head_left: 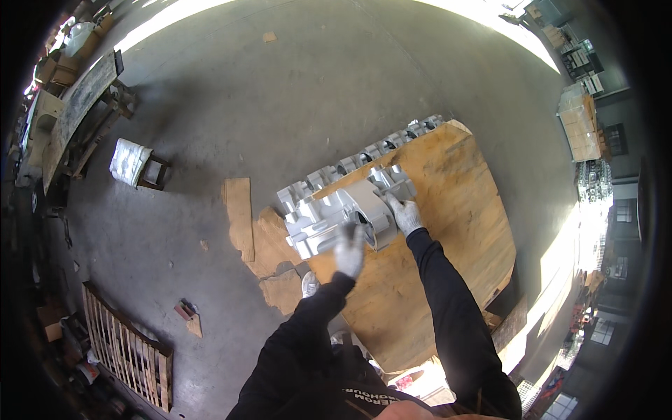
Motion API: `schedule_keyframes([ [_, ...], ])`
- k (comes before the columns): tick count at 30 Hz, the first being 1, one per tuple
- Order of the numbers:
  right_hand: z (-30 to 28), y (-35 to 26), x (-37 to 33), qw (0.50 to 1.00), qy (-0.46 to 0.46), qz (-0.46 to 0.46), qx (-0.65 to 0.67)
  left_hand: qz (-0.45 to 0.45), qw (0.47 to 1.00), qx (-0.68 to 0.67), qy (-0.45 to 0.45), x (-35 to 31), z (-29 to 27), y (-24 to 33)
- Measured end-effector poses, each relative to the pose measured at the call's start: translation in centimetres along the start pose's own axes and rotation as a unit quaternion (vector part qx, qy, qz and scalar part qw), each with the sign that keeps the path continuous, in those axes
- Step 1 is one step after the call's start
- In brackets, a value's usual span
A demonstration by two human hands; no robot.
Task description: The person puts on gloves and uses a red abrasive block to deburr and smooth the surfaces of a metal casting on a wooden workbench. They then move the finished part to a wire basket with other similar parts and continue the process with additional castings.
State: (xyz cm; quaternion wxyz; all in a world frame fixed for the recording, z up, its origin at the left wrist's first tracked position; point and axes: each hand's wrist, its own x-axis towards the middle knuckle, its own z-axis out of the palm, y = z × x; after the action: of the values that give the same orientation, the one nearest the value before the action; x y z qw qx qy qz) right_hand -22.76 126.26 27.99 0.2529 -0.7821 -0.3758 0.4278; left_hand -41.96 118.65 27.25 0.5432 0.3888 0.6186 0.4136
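Note:
A large silver-grey cast metal housing [362,198] lies on the near-left edge of a wooden board [462,203]. It has a rounded middle section, a flat ribbed part to the left and stubby bosses at its right end. My right hand [404,214], in a whitish work glove, has its fingers on the right end of the housing and grips it there. My left hand [349,256], gloved too, is at the front side by a dark opening; motion smears its fingers, so their hold cannot be made out.
Several similar castings [364,155] stand in a row along the board's far edge. Flattened cardboard [240,217] lies on the floor to the left. Farther left are a covered stool [133,162], a long workbench [80,105] and a slatted wooden pallet [129,346]. Stacked boxes [579,122] stand far right.

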Motion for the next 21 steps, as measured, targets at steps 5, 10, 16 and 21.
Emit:
schedule_keyframes([
  [5, 0.2, -2.4, -1.2, 0.999, 0.033, -0.02, 0.026, -0.13, 0.935, 0.17, 0.282, 7.6, -9.1, -8.1],
  [10, -0.4, -3.7, -1.2, 0.998, 0.029, -0.045, 0.021, -0.22, 0.948, -0.186, 0.133, 9.7, -9.6, -14.2],
  [16, -1.6, -2.5, -1.5, 0.999, -0.02, 0.041, -0.014, -0.274, 0.937, -0.075, 0.205, 4.9, -7.2, -15.8],
  [21, -2.1, -1.3, -1.5, 1.0, -0.007, 0.01, -0.007, -0.314, 0.92, -0.191, 0.138, 5.2, -7.8, -16.3],
])
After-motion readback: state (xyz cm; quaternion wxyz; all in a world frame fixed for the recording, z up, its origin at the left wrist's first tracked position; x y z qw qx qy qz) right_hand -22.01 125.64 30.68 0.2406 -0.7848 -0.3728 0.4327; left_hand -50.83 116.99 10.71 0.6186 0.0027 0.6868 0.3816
